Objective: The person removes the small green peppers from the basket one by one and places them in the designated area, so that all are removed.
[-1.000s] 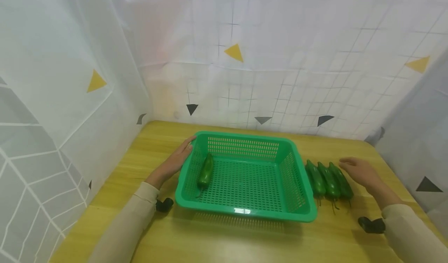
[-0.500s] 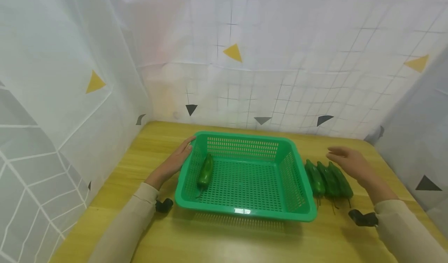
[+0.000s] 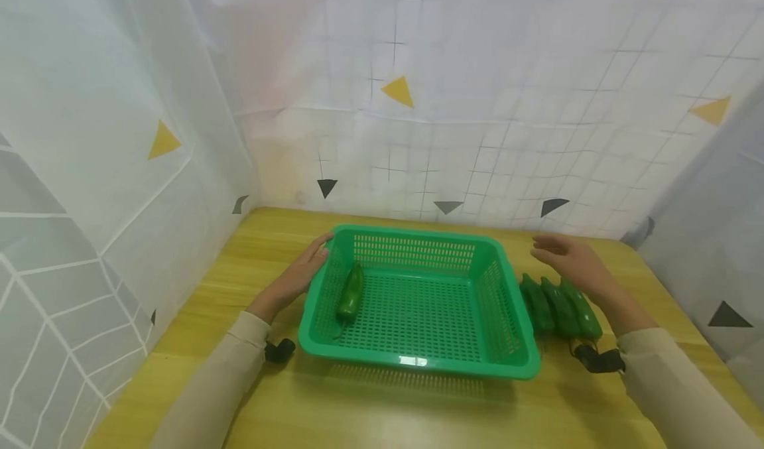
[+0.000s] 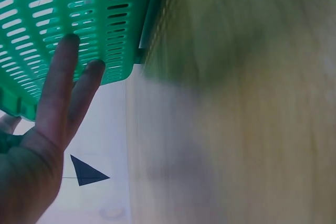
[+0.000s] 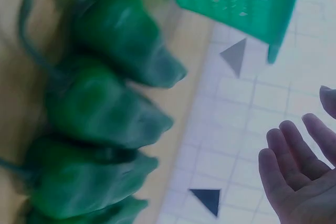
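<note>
A green plastic basket (image 3: 418,367) sits on the table. My left hand (image 3: 295,278) holds its left rim, with straight fingers against the slotted outer wall in the left wrist view and the thumb at the rim. Inside the basket, along the left side, lies one long green chili pepper (image 3: 351,293). Several more green peppers (image 3: 561,308) lie side by side just right of the basket, stems toward me. Above their far tips my right hand (image 3: 575,264) hovers with nothing in it, fingers relaxed and slightly bent in the right wrist view.
The yellow wood-grain table (image 3: 388,416) ends at a white patterned cloth wall (image 3: 370,137) behind, with cloth sides left and right. A black wrist device (image 3: 280,351) sits at the left cuff, another black device (image 3: 597,358) at the right.
My right hand has moved left and away from me, from beside the rightmost pepper to above the far pepper tips. The left hand, basket and peppers stay in place.
</note>
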A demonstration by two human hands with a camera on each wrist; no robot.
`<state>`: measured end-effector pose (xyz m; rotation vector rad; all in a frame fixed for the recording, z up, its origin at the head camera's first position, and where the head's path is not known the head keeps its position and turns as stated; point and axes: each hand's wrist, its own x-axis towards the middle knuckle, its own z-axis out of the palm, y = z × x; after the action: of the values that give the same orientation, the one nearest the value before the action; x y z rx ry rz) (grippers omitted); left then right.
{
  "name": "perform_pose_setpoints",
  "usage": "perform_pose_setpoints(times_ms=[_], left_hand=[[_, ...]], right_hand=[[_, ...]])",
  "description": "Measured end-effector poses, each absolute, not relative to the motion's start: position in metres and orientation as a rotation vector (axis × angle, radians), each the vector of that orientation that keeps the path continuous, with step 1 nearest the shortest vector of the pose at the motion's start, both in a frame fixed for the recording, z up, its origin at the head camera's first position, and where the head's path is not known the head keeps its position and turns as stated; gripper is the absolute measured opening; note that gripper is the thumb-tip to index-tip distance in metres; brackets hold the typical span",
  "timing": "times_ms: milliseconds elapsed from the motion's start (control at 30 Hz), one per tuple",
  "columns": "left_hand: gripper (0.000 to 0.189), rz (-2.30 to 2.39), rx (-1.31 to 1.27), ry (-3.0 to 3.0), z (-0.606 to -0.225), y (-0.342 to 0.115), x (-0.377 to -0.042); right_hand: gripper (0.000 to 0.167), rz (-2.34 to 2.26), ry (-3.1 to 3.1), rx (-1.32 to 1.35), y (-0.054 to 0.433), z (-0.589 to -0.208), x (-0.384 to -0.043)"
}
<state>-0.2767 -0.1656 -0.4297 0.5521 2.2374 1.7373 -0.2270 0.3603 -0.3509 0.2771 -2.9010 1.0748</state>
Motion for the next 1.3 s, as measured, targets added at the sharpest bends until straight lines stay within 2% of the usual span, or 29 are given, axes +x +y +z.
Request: perform_pose_setpoints(times_ms=[400,700,1300], left_hand=[[0.056,1.794,0.521,2.125,-0.43,-0.167,-0.278],[0.055,1.8,0.515,2.122,-0.429,-0.167,-0.278],[0.055,1.782,0.521,2.156,-0.434,-0.171,-0.279]], right_hand=[[0.052,1.039,-2.841,0.426,0.329,-0.324,-0.238],[0.052,1.104,-2.856,0.462,0.301,-0.304,-0.251],[0.045,1.247,-2.87,0.639,0.243,-0.309,-0.276]])
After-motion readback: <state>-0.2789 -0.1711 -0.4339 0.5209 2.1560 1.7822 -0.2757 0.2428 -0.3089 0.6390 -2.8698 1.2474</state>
